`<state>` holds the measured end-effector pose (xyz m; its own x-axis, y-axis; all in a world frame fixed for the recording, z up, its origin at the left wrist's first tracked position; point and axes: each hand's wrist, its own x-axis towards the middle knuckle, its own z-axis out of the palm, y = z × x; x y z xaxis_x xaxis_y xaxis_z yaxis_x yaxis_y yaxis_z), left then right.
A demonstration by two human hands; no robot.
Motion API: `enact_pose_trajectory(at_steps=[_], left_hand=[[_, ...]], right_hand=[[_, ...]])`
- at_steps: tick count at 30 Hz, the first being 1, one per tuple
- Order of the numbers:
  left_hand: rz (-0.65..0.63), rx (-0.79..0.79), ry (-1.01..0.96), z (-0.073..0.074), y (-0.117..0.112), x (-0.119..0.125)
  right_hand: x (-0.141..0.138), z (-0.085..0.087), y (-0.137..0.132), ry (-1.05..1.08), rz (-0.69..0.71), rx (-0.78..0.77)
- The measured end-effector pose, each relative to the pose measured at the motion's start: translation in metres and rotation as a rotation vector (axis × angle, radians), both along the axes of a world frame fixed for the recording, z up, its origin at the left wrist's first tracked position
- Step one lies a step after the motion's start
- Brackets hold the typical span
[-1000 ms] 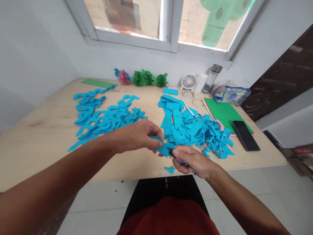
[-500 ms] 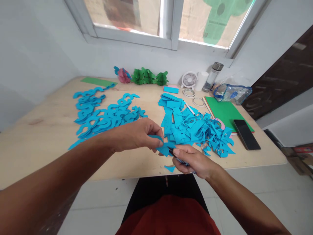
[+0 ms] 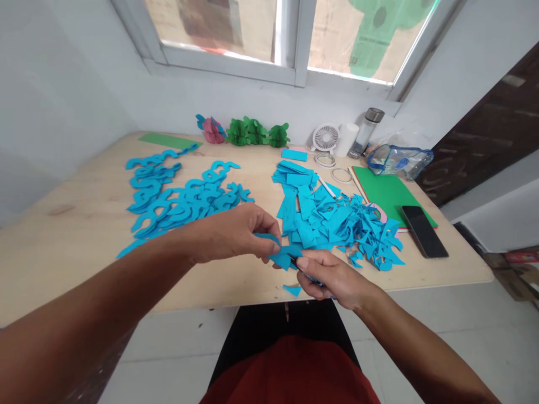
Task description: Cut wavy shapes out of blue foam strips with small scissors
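Note:
Over the table's near edge, my left hand pinches a piece of blue paper between thumb and fingers. My right hand is closed around a pair of scissors, whose dark blades meet the paper; its fingers hide most of the handles. Below the hands lies a small blue offcut. To the left are wavy blue paper cutouts in overlapping rows. A heap of blue paper scraps spreads to the right, with a white pen on it.
Right of the scraps lie a phone and green sheets. Along the back stand green paper ornaments, a pink one, a small fan, a bottle and a clear pouch. Tape rolls lie before the fan.
Both hands stay almost in place. The paper and scissors have shifted only very slightly.

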<state>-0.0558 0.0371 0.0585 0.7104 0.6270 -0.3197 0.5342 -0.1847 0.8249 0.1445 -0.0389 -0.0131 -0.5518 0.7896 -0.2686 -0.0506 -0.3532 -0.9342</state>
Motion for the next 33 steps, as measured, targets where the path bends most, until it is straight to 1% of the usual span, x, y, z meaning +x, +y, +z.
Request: enact_pose_trajectory(at_steps=[7, 10, 12, 14, 15, 18, 21, 22, 25, 28, 31, 33], left_hand=[[0.059, -0.053, -0.079, -0.003, -0.002, 0.000], [0.086, -0.050, -0.124, -0.007, -0.001, -0.001], [0.139, -0.047, -0.164, -0.011, -0.002, -0.002], [0.239, -0.057, -0.219, -0.017, -0.005, -0.002], [0.309, -0.067, -0.262, -0.021, -0.007, -0.001], [0.583, -0.074, -0.423, -0.035, -0.018, 0.004], [0.803, -0.132, -0.580, -0.051, -0.030, 0.013], [0.841, -0.172, -0.629, -0.056, -0.033, 0.017], [0.938, -0.264, -0.745, -0.065, -0.043, 0.029], [0.972, -0.278, -0.805, -0.068, -0.049, 0.037], [0.964, -0.275, -0.843, -0.069, -0.052, 0.040], [0.953, -0.264, -0.833, -0.069, -0.052, 0.039]], right_hand=[[0.000, -0.002, 0.003, 0.016, 0.001, 0.042], [0.001, -0.003, 0.005, 0.000, -0.009, 0.067], [0.002, -0.005, 0.005, -0.011, -0.039, 0.058], [0.002, -0.008, 0.004, -0.009, -0.110, 0.045], [0.001, -0.010, 0.003, -0.007, -0.163, 0.042], [-0.006, -0.017, -0.002, -0.008, -0.363, 0.032], [-0.019, -0.025, -0.007, -0.008, -0.477, 0.067], [-0.024, -0.027, -0.008, -0.010, -0.508, 0.075], [-0.035, -0.031, -0.007, 0.021, -0.516, 0.101], [-0.042, -0.032, -0.004, 0.060, -0.529, 0.135], [-0.045, -0.033, -0.004, 0.054, -0.521, 0.152], [-0.045, -0.032, -0.004, 0.041, -0.524, 0.152]])
